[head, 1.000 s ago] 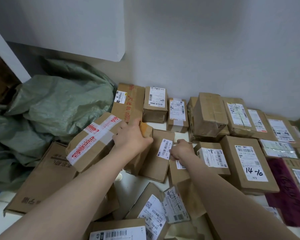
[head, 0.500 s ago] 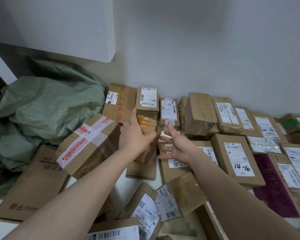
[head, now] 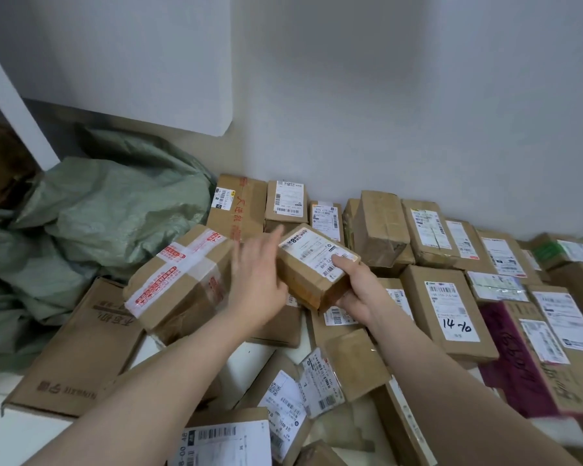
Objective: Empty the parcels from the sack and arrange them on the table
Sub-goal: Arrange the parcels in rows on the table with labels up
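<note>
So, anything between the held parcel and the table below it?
Yes. The small parcel, gripped by the right hand with the left hand flat against its side, hangs over other parcels lying beneath it; bare table shows only nearer the camera.

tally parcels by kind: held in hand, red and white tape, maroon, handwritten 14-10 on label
held parcel: 1
red and white taped parcel: 1
maroon parcel: 1
parcel marked 14-10: 1
total: 4
</note>
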### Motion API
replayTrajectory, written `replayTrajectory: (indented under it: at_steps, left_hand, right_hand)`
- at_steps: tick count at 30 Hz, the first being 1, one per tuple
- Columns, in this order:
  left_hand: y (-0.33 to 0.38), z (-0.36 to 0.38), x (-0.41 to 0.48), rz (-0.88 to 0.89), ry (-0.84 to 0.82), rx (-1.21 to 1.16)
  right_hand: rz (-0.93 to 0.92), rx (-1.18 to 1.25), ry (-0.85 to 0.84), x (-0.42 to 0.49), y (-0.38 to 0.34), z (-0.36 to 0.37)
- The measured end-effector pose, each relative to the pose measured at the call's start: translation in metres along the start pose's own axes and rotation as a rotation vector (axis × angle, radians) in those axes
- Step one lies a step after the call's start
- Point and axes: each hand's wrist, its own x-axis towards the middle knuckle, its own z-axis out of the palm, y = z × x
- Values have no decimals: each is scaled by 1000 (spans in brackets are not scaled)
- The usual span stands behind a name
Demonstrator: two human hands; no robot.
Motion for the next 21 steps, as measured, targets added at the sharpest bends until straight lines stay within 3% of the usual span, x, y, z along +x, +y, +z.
replayTrajectory:
  at_steps: [2,6,10,15,18,21]
  left_hand:
    - [-13,-10,8,-213,44,89]
    - [-45,-33,17,-583,-80,204]
    - [-87,-48,9,-768,-249,238]
    - [-113,-62,-13,-779,-277,209]
    - [-113,-65,-19,-733,-146,87]
    - [-108,-71,-22,-683,46,39]
  right_hand:
    - [-48,-34,3,-1,-1,1]
    - [-14,-138,53,-5,2,15]
    - [25,-272,173,-8,10,36]
    - [22,-279,404,4,42,70]
    - [-13,-241,494,9,58,87]
    - [-5,-256,442,2,69,105]
